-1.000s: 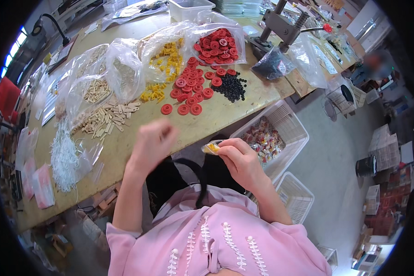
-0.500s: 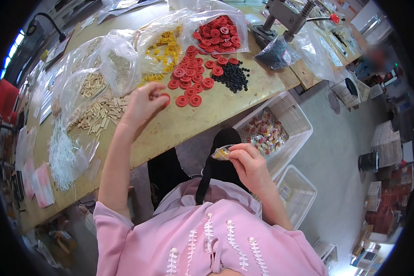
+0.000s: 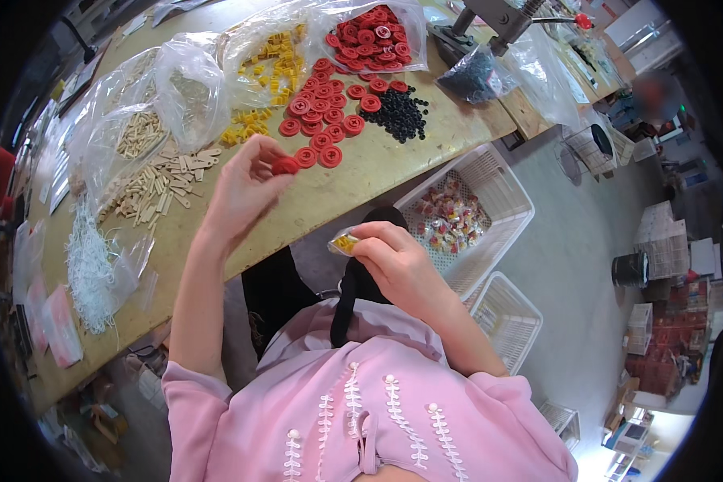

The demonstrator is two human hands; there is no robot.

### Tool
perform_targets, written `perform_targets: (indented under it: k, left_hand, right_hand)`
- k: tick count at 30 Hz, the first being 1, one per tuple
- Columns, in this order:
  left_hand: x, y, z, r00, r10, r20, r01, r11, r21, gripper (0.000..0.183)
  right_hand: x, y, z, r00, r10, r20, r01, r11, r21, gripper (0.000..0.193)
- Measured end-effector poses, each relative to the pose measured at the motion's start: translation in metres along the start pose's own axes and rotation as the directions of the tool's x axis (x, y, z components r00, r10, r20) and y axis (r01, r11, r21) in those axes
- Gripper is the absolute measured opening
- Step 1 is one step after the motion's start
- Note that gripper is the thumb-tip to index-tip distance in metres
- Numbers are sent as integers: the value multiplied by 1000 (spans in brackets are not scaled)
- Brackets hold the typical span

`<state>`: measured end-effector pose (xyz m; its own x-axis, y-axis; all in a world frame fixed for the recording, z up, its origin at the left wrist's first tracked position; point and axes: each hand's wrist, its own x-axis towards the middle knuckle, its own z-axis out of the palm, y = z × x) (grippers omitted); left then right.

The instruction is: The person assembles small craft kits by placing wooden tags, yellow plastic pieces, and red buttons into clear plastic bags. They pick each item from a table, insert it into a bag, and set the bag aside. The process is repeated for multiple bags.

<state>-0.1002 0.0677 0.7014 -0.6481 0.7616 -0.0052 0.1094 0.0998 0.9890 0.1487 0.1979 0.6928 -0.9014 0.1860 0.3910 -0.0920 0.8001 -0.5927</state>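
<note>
From my remote seat, the red disc (image 3: 285,165) worries me first: it is round and seems caught only near its rim, so a slack pinch could let it slip and roll over the edge of the table (image 3: 361,186). The small clear bag (image 3: 335,242) is the second risk — it is held out past the table's near edge, and if it tipped with its mouth gaping, the yellow pieces (image 3: 346,244) inside could spill to the floor (image 3: 566,313). Loose red discs (image 3: 329,156) lie just beside the left hand (image 3: 267,173), so a careless knuckle might scatter them

As for that hand, I see thumb and forefinger nearly together on the red disc, above the table. The right hand (image 3: 368,241) pinches the bag between thumb and fingers, near the white crate (image 3: 502,201) of small packets (image 3: 451,218) — whether the bag's mouth is open, I cannot tell
</note>
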Motion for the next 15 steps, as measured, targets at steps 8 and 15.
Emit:
perform_targets:
  k: [8,15]
  left_hand:
    - [-70,22,37,946,276,172,-317,900,299,30]
    - [-76,38,39,949,214,232,-267,936,228,31]
  right_hand:
    - [13,-9,7,998,-10,58,4,994,108,34]
    - [7,-5,8,999,-14,38,7,982,189,35]
